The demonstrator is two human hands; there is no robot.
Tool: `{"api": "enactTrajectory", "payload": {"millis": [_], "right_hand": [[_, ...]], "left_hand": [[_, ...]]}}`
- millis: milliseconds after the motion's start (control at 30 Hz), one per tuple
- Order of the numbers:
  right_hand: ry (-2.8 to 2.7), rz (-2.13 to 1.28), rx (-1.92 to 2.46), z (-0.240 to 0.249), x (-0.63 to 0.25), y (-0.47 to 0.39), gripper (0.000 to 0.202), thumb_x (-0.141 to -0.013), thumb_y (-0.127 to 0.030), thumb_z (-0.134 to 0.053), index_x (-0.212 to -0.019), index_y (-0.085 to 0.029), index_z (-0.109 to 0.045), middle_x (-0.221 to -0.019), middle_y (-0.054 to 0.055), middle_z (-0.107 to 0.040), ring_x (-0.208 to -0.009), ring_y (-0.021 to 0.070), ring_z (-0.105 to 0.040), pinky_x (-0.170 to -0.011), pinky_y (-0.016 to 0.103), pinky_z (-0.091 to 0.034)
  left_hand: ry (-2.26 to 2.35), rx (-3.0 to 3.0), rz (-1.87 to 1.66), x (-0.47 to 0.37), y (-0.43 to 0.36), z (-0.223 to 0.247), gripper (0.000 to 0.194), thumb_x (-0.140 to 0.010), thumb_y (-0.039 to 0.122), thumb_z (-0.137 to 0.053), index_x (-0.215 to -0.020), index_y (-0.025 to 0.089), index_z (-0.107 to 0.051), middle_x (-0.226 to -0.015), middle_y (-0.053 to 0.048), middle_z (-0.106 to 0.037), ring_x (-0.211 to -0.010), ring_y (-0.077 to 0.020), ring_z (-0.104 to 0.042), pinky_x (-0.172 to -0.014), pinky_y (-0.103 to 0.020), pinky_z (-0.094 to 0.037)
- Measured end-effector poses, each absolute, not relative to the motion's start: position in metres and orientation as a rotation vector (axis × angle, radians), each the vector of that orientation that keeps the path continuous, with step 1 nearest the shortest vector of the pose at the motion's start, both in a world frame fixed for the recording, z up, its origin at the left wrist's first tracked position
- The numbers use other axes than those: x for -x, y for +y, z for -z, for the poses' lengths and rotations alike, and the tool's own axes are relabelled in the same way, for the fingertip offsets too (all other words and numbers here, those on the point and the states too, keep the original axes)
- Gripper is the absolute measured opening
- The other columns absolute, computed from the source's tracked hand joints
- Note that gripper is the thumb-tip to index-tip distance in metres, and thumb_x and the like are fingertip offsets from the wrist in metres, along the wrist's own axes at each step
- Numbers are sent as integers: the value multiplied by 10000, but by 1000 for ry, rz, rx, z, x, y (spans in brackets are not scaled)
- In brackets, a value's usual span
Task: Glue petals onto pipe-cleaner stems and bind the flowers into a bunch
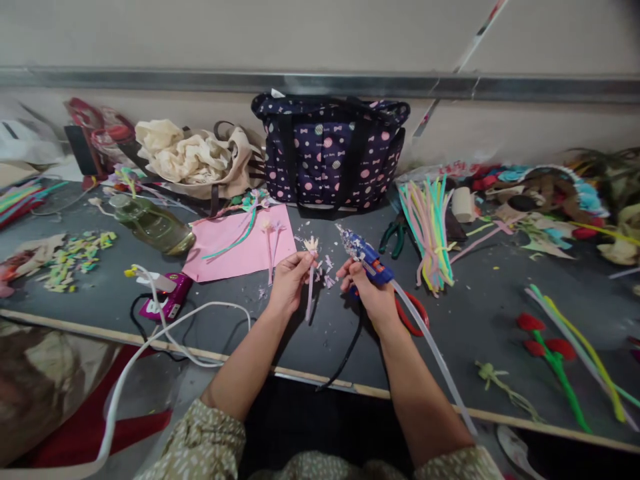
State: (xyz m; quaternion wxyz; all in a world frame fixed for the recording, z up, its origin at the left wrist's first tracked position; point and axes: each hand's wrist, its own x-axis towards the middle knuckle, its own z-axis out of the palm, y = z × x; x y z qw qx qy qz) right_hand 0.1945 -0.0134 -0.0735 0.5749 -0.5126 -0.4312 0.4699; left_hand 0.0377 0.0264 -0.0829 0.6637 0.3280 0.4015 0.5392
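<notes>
Between the thumb and fingers of my left hand (291,280) is a small pipe-cleaner flower (311,247), pale at its top, with a lilac stem hanging below. My right hand (367,283) is wrapped round a blue hot glue gun (367,257); its nozzle points up and left, toward the flower but apart from it. A long clear glue stick (425,333) runs out of the gun's rear, and a black cord hangs beneath. Lilac scraps (329,272) lie on the table between my hands. Similar flowers (273,233) rest on a pink sheet (225,257) to the left.
Dark green pliers (393,239) and a bundle of pipe cleaners (427,233) lie right of the glue gun. A bottle (153,225) and a purple power strip (167,297) with a white cable are at left. A patterned bag (333,157) stands behind. Red flowers (553,350) lie at right.
</notes>
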Motion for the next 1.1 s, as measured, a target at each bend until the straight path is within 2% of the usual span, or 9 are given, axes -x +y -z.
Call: {"api": "enactTrajectory", "payload": {"millis": [167,500,667,867,1100], "right_hand": [[-1086,-1123,1252,79,-191,-17,410,-790,-579,-632,-718,-175,-627,-654,22,-663,-428,79,-495,-431,220,-407],[-1288,-966,1421,86,-183,-22,373,-733,-551,-697,-825,-189,-703,-622,8,-655,-523,123,-561,-522,238,-463],[-1299,-962,1430,85,-182,-22,371,-736,-550,-690,-787,-182,-701,-584,8,-641,-488,121,-544,-496,240,-438],[-1291,-998,1422,86,-183,-23,360,-744,-538,-690,-763,-178,-689,-581,10,-642,-493,128,-556,-502,246,-449],[-1280,-1001,1452,89,-183,-22,356,-743,-537,-695,-704,-185,-664,-569,11,-640,-492,129,-558,-504,251,-450]], "left_hand": [[910,-725,-1208,-38,27,84,270,-658,363,-813,-780,140,-721,-648,5,-614,-470,-24,-418,-416,-157,-283],[908,-714,-1319,-36,29,84,247,-682,356,-795,-762,137,-713,-655,9,-617,-477,-27,-432,-433,-163,-308],[940,-754,-1336,-36,27,84,245,-695,364,-787,-796,151,-723,-674,4,-632,-485,-32,-435,-447,-169,-317],[942,-814,-1344,-36,27,84,233,-717,375,-769,-723,150,-704,-655,5,-617,-477,-31,-401,-458,-176,-321],[962,-827,-1340,-36,27,82,237,-723,381,-761,-694,156,-694,-655,5,-620,-495,-40,-436,-462,-178,-329]]}}
